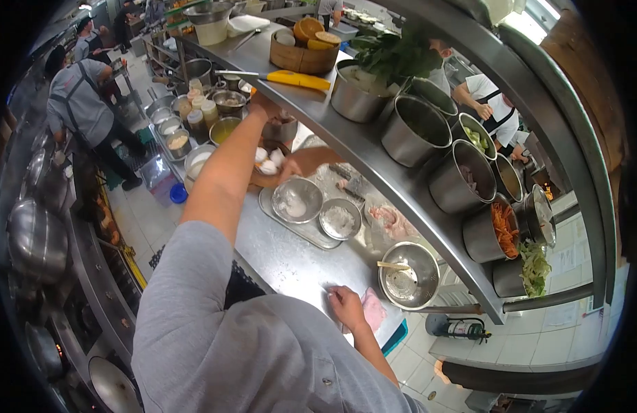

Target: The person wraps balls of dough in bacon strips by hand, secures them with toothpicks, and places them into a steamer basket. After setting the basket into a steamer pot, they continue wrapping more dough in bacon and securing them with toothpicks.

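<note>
the left hand (pixel 263 109) reaches beneath the steel shelf (pixel 373 155), its grip hidden; below that shelf the right hand (pixel 346 306) pins raw meat (pixel 373 310), fingers curled. seasoning looks unfinished.

Heavy fisheye: straight lines bow hard, the steel shelf (pixel 373 148) curves as an arc across the frame, and a black vignette eats all four corners. Lighting is bright, even and white. One blown-out patch at the upper right edge. Soft glare streaks on the shelf top and on the steel counter (pixel 284 258) at centre. Shadows are weak, mostly under the shelf. Centre is reasonably sharp; the lower foreground is soft, and the far upper left is small and mushy. Left edge is dimmer, with dull highlights on the hanging pots (pixel 36 241).
</note>
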Motion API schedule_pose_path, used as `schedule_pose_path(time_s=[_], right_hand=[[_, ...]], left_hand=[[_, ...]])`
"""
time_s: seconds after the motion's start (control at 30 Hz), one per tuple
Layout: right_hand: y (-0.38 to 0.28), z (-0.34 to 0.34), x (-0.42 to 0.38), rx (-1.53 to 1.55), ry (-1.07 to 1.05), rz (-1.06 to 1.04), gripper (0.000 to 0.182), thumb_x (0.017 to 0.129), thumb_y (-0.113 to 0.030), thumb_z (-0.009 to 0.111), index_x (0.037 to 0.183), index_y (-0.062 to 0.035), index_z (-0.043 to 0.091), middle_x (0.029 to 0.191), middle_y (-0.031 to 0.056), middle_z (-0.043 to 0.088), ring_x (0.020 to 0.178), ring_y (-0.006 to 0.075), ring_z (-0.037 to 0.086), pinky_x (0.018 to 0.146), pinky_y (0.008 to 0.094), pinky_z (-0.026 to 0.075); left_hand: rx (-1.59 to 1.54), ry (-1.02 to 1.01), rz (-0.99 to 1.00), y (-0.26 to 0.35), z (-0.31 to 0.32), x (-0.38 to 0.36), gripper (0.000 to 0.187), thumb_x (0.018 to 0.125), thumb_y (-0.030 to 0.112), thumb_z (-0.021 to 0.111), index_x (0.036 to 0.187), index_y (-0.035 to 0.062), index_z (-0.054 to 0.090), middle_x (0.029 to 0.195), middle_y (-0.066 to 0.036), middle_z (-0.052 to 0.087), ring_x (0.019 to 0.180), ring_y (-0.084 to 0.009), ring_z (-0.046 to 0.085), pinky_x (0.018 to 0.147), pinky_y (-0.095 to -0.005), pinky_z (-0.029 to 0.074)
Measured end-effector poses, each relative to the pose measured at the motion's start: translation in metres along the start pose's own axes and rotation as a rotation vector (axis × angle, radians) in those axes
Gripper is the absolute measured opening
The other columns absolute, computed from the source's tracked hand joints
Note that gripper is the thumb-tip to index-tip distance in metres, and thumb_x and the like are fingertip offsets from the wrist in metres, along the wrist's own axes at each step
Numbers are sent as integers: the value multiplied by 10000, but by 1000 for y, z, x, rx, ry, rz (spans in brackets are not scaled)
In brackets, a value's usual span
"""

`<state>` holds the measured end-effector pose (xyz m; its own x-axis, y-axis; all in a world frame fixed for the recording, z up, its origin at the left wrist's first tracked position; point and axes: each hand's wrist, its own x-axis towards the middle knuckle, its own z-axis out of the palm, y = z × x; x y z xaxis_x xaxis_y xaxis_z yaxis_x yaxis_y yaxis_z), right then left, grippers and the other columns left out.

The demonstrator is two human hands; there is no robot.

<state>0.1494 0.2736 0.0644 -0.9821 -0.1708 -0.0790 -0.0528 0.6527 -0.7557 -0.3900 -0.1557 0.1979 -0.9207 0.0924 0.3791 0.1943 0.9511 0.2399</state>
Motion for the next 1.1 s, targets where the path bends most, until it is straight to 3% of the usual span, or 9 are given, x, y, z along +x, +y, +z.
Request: schedule_pose_path(time_s=[0.03,0.07,0.2,0.33,0.4,0.53,0.63,0.87,1.1], right_hand=[[-4,-3,1,-12,-2,1,273,1041,-191,734,1210,10,808,1106,215,796,927,354,784,842,424,613],[0,-1,0,-16,-9,14,273,1041,-191,734,1210,10,808,1106,215,796,927,354,784,842,424,613],[1,3,14,-10,85,-69,229,1027,-158,738,1165,7,816,1065,208,791,888,364,778,802,431,609],[-4,11,22,-11,107,-133,216,1018,-142,733,1151,8,815,1038,211,787,873,374,771,799,428,608],[-11,16,25,-12,101,-167,212,1015,-136,732,1146,8,814,1027,212,784,871,377,769,797,426,607],[-24,26,40,-14,145,-332,176,1011,-103,718,1105,13,812,981,204,773,806,369,748,744,424,595],[-52,32,44,41,57,-265,176,1005,-102,712,1108,-9,821,964,189,774,800,366,751,748,455,595],[-80,66,57,73,-59,-424,179,1006,-125,708,1096,-22,823,1036,192,792,889,418,767,810,468,614],[-106,75,63,-3,-123,-529,173,1020,-152,704,1084,-52,829,1042,172,790,925,413,764,842,499,618]], left_hand=[[82,-78,-47,3,-9,-1,406,1067,309,609,1325,56,794,1256,-160,837,1184,-320,803,1016,-436,643],[375,140,165,-3,-13,-14,399,1059,297,612,1297,28,787,1238,-175,836,1130,-326,813,960,-451,647],[-699,444,-481,13,-49,-76,286,1045,171,711,1262,-6,767,1235,-218,820,1080,-343,810,907,-439,614],[-1153,466,-481,18,-78,-169,358,1073,218,767,1346,-4,701,975,-41,727,735,-86,611,646,-276,512],[-1235,442,-485,29,-86,-224,292,1088,179,747,1317,14,671,904,-8,667,746,-80,620,633,-254,487],[-1259,273,-551,45,-63,-333,267,1140,248,704,1331,65,664,962,14,664,757,-91,635,634,-287,514],[-1325,196,-615,57,-61,-385,275,1163,281,674,1312,50,666,967,-2,675,735,-87,637,645,-267,521],[-1328,550,-633,43,-128,-431,219,1199,252,610,1275,51,649,952,-13,666,711,-77,606,634,-247,497],[-1190,516,-735,19,-162,-480,268,1202,287,599,1317,48,645,957,-18,672,721,-83,623,633,-251,515]])
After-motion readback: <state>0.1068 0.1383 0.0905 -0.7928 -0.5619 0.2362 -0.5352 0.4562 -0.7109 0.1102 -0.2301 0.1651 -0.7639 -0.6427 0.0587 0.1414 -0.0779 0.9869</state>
